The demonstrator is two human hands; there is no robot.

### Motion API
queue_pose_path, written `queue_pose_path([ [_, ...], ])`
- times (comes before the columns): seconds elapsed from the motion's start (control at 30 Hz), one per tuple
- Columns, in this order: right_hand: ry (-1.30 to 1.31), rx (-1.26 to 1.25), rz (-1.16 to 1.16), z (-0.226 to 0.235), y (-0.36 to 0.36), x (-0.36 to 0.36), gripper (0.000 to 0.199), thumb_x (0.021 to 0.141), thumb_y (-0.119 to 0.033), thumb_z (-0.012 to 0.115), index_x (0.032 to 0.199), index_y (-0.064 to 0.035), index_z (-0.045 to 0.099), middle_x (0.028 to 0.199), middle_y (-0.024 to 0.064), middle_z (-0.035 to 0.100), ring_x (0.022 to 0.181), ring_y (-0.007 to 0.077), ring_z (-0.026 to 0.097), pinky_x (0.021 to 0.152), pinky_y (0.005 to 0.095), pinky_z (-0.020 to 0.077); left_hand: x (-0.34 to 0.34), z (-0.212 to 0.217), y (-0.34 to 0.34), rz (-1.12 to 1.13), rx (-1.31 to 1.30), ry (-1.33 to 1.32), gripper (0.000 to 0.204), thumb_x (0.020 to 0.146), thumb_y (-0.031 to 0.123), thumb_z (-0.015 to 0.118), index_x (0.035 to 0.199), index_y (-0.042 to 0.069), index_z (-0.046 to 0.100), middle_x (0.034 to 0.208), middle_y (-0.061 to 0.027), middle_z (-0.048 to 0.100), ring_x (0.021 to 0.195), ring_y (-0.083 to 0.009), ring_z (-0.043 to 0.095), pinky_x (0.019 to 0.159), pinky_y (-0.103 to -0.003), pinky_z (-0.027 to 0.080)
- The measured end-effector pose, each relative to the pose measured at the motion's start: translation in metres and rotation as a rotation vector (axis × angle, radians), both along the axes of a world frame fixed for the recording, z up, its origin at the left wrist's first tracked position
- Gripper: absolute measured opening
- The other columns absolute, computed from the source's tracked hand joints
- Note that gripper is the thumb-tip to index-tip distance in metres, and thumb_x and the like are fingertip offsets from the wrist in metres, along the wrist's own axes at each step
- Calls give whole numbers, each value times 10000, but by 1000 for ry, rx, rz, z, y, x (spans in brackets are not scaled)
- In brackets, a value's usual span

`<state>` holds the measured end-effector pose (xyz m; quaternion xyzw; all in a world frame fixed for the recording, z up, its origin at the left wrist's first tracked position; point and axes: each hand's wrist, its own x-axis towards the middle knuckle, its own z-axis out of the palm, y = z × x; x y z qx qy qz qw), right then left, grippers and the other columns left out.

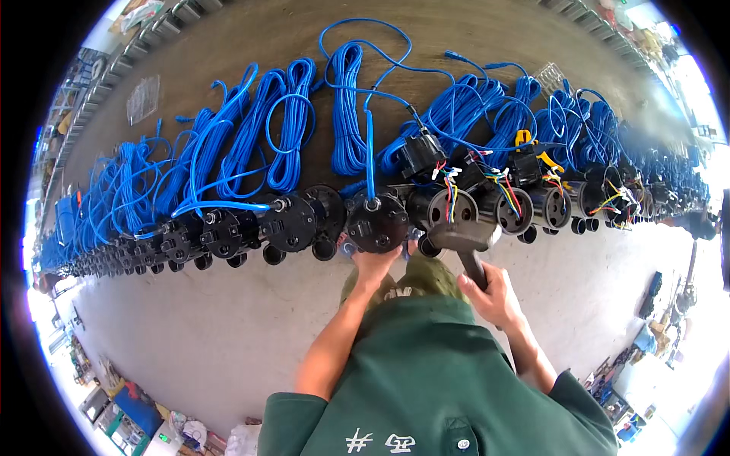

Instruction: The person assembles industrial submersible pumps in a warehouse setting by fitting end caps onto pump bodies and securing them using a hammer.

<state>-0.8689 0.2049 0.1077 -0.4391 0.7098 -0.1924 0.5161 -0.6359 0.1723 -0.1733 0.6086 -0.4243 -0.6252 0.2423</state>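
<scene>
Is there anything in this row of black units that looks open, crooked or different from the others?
Yes. To the right of the left hand, several black units stand open, with coloured wires hanging out. Those on the left are capped. The right hand holds a mallet below the open ones.

Seen from above, a left hand grips the underside of a black round unit; just right of that unit, a right hand holds a dark-headed mallet, blue cable coils lying beyond

The scene is viewed from head height, looking steeply down, close over the floor and bench edge.
</scene>
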Motion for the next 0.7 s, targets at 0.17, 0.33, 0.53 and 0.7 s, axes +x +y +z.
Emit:
queue_pose_path([
  [0.17,35,23,31,-3,13,2,343,936,-295,747,885,31,650,561,108,521,513,164,438,523,361,429,-7,5,-13,-57,-293,-84,632,829,314,815,1386,100,606,1322,-70,687,1242,-238,640,1018,-403,502],
  [0.33,11,-54,59,-10,22,10,318,925,-260,769,874,35,663,545,124,532,461,211,489,517,365,454,-5,0,-21,10,-208,-8,514,798,21,849,1279,35,668,1177,-29,692,1040,-158,636,931,-333,530],
  [0.53,21,30,73,-10,22,11,339,949,-292,738,889,32,658,558,147,547,472,225,512,530,376,456,-9,-8,-19,6,-410,-68,414,804,35,858,1181,41,689,1000,-11,704,789,-101,628,669,-277,521],
  [0.7,9,95,58,-8,8,-3,392,975,-346,701,876,25,627,573,124,534,510,189,471,534,382,428,5,11,-11,-27,-135,66,299,811,59,863,1051,22,689,791,-15,680,528,-83,548,449,-252,394],
])
